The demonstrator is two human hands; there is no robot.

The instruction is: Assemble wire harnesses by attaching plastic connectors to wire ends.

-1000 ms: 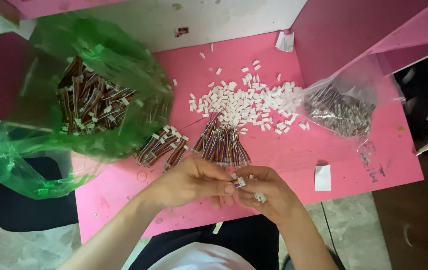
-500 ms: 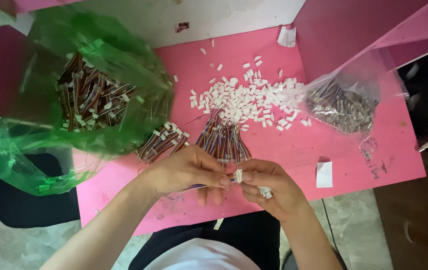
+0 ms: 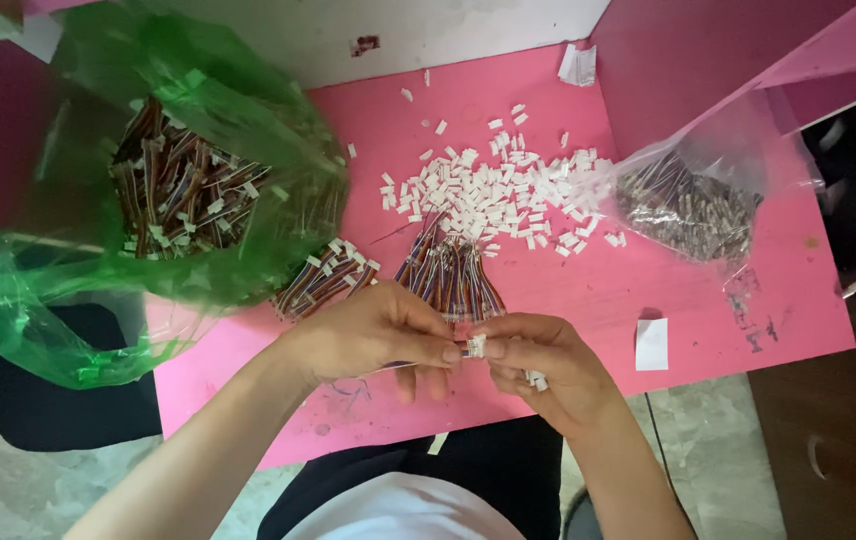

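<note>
My left hand (image 3: 373,335) and my right hand (image 3: 546,362) meet over the near edge of the pink table (image 3: 728,330). Between their fingertips sits a small white plastic connector (image 3: 474,346); both hands pinch it, and thin wires run from it under my left fingers. A few more white connectors (image 3: 537,380) show under my right palm. Just beyond the hands lies a loose bundle of coloured wires (image 3: 453,275), and beyond that a pile of white connectors (image 3: 493,195).
A green plastic bag (image 3: 188,190) full of wired connectors sits at the left. A small bundle with white ends (image 3: 326,280) lies beside it. A clear bag of thin wire pieces (image 3: 688,210) is at the right. A white paper slip (image 3: 652,344) lies near the front edge.
The hands stay together at the table's front edge, with only small finger movements on the connector. The view has shifted slightly.
</note>
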